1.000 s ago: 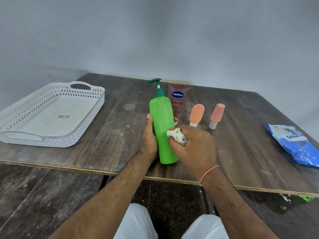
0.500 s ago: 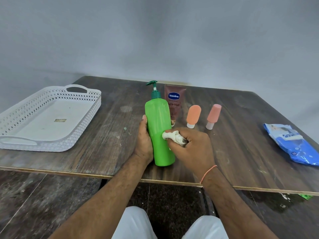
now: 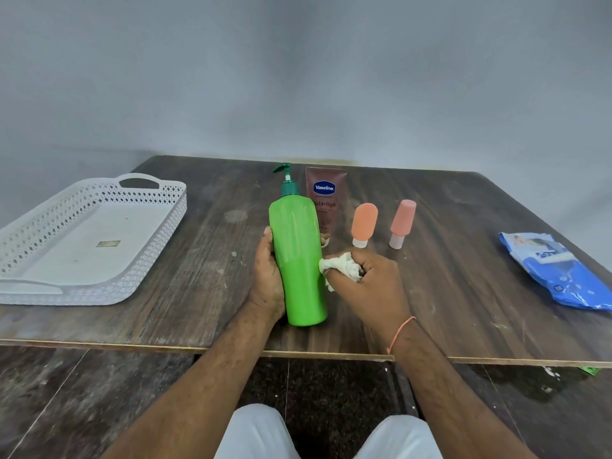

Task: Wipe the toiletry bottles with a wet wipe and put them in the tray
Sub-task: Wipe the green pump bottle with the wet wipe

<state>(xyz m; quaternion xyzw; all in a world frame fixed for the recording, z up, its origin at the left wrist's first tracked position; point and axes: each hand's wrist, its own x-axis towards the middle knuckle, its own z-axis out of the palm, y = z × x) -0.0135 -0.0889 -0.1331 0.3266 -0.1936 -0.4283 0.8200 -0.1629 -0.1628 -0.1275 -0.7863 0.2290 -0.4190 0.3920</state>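
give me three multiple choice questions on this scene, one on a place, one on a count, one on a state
1. Where is the tray?
A. on the table's left side
B. on the floor
C. beside the wipes pack

2. How many small orange bottles stand behind the right hand?
A. one
B. two
C. four

3. What is the state of the green bottle?
A. lying in the tray
B. upright on the table, held by the left hand
C. tipped over beside the pack

Answers:
1. A, the tray sits at the left of the table, far from the wipes pack on the right.
2. B, two orange bottles stand cap down by the Vaseline tube.
3. B, the left hand grips its side while the right hand holds the wipe to it.
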